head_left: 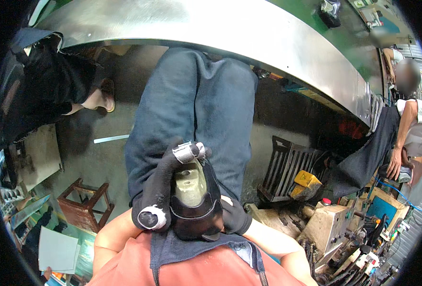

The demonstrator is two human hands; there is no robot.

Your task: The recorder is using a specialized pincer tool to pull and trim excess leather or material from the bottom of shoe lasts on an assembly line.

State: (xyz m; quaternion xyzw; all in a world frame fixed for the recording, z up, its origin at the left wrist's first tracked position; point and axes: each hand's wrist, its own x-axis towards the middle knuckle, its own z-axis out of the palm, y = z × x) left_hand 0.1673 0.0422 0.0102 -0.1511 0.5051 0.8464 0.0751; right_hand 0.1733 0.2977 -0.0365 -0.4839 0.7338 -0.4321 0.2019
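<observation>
A black shoe [196, 214] was clutched by the left hand [156, 188], fingers curled; fingers of the right hand [236, 218] were hidden.

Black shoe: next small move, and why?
Probably slide the right hand farther up the shoe for steadier support: the left hand curls around its left side and far end, while the right sits low on the other side.

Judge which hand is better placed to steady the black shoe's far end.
Likely the left hand: its white-taped fingers reach the far end of the shoe, while the right hand is beside the near end.
</observation>
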